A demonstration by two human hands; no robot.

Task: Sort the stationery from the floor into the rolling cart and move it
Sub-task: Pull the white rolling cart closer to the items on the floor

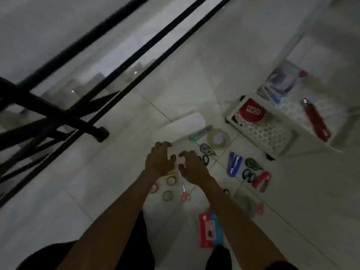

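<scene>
The sorting looks barely begun: most of the stationery lies scattered on the pale tiled floor point(97, 191), and both arms stretch forward for a pick-up. The left hand point(158, 162) and the right hand point(191, 168) hover side by side, fingers spread and curled, neither one holding anything (the blur makes fine contact hard to judge).

Just beyond the left hand's fingertips lies a white rolled sheet of paper point(181, 127), the likeliest target. Under the wrists sit three small tan tape rings point(167, 195) and a pair of orange-handled scissors point(185, 193). To the right of the right hand, near but apart, are a large clear tape roll point(218, 139), a blue stapler point(233, 165), black-handled scissors point(249, 175) and a red stapler point(263, 181).

The white perforated plastic rolling cart point(272, 137) stands further right, well apart from both hands, already holding a round red tin point(252, 113) and a red-handled tool point(315, 119) on its shelves.

The next move calls for lowering both hands onto the roll, closing around it, then carrying it rightward to the cart.
</scene>
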